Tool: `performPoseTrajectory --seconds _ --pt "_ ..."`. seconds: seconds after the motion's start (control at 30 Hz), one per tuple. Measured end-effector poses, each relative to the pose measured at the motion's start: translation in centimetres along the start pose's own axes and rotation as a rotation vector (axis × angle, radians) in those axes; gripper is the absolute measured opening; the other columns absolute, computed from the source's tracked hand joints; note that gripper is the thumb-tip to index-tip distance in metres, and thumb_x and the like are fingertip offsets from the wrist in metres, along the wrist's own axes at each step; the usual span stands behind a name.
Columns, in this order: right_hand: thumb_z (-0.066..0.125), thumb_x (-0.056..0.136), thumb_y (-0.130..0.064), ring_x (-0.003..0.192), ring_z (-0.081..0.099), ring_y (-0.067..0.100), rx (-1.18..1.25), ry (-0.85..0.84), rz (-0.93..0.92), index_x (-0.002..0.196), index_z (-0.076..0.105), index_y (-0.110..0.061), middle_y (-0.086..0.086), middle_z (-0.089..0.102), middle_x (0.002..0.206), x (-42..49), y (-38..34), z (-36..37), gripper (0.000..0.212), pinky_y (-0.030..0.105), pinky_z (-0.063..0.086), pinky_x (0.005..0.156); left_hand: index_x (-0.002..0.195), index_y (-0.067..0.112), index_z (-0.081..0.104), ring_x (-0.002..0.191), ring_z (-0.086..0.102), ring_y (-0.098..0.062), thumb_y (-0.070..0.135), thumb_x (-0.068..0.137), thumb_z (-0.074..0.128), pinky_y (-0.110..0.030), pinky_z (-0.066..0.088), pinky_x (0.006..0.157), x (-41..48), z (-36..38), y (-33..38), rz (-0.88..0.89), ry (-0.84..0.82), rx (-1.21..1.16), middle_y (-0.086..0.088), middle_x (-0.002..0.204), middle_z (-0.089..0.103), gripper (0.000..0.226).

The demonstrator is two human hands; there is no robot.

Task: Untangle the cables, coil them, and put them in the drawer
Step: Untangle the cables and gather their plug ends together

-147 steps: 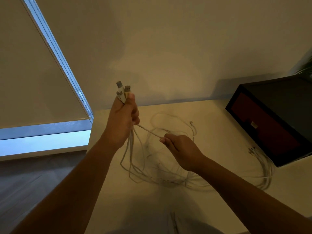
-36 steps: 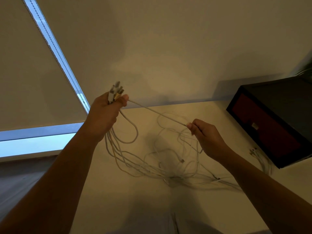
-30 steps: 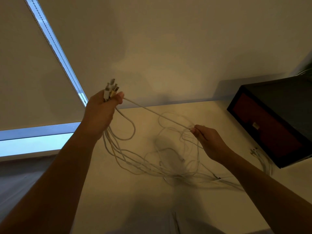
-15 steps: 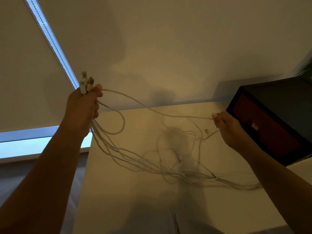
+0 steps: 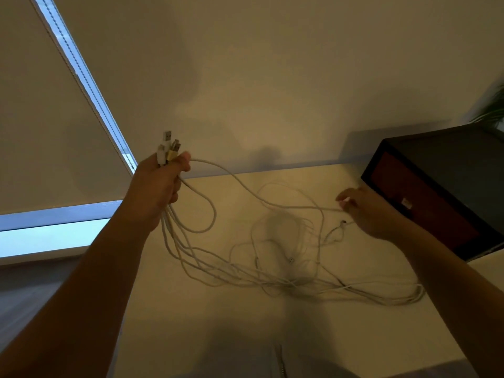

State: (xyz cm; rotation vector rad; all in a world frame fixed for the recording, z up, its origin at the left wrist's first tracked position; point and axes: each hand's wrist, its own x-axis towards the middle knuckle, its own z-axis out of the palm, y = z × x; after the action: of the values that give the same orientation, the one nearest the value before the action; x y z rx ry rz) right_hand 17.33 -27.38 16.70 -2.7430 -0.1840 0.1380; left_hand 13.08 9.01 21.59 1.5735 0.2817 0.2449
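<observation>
Several white cables [image 5: 272, 279] lie tangled on the pale table [image 5: 341, 336]. My left hand [image 5: 158, 186] is raised above the table's left part and grips a bunch of their USB plug ends [image 5: 167, 148], which stick up past my thumb. One cable [image 5: 245, 186] runs slack from that hand across to my right hand [image 5: 365, 211], which pinches it near its small end plug [image 5: 342, 222] just in front of the drawer box [image 5: 436, 192]. The dark box has a reddish drawer front that looks closed.
A wall runs behind the table. A window with a roller blind [image 5: 54, 118] is at the left, past the table's left edge. Plant leaves [image 5: 493, 110] show behind the box at far right. Cable loops [image 5: 403, 296] reach close to the box's near corner.
My right hand has slid along one cable away from my left hand, rightward toward the drawer box. The cable between my hands went from taut to slack. My left hand moved right.
</observation>
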Motion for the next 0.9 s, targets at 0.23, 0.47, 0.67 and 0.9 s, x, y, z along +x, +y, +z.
performPoseTrajectory --seconds 0.23,0.47,0.67,0.9 --pt "0.05 0.097 -0.03 0.128 0.04 0.015 0.172 -0.075 -0.352 0.14 0.041 -0.019 0.001 0.041 0.14 -0.7 -7.5 3.0 0.045 0.021 0.034 0.097 0.073 0.01 0.056 0.036 0.024 -0.003 0.021 0.094 0.058 -0.014 0.021 0.037 -1.5 2.6 0.5 0.013 -0.158 0.036 0.012 0.042 0.031 0.024" --pt "0.043 0.1 -0.032 0.084 0.058 0.001 0.599 -0.098 -0.412 0.1 0.06 -0.019 -0.007 0.064 0.092 -1.3 -13.9 3.8 0.022 0.015 0.043 0.076 0.072 0.011 0.056 0.039 0.025 -0.006 0.021 0.093 0.059 -0.018 0.02 0.04 -2.5 4.2 0.6 0.001 -0.237 0.095 0.01 0.043 0.03 0.024" --pt "0.046 0.1 -0.027 0.053 0.044 0.005 0.525 0.093 -0.386 0.067 0.051 -0.016 -0.001 0.051 0.061 -0.8 -12.7 2.3 0.035 0.017 0.031 0.054 0.067 0.019 0.065 0.043 0.027 -0.009 0.033 0.085 0.07 -0.021 0.021 0.045 -2.7 3.3 -0.1 -0.006 -0.323 0.264 0.009 0.045 0.032 0.023" --pt "0.045 0.1 -0.03 0.05 0.039 0.006 0.549 0.272 -0.173 0.073 0.057 -0.014 0.001 0.049 0.063 0.1 -8.5 -0.4 0.033 0.02 0.03 0.05 0.073 0.013 0.061 0.044 0.023 -0.009 0.028 0.088 0.066 -0.022 0.018 0.045 -2.3 2.1 -0.5 -0.07 -0.312 0.265 0.007 0.048 0.027 0.022"
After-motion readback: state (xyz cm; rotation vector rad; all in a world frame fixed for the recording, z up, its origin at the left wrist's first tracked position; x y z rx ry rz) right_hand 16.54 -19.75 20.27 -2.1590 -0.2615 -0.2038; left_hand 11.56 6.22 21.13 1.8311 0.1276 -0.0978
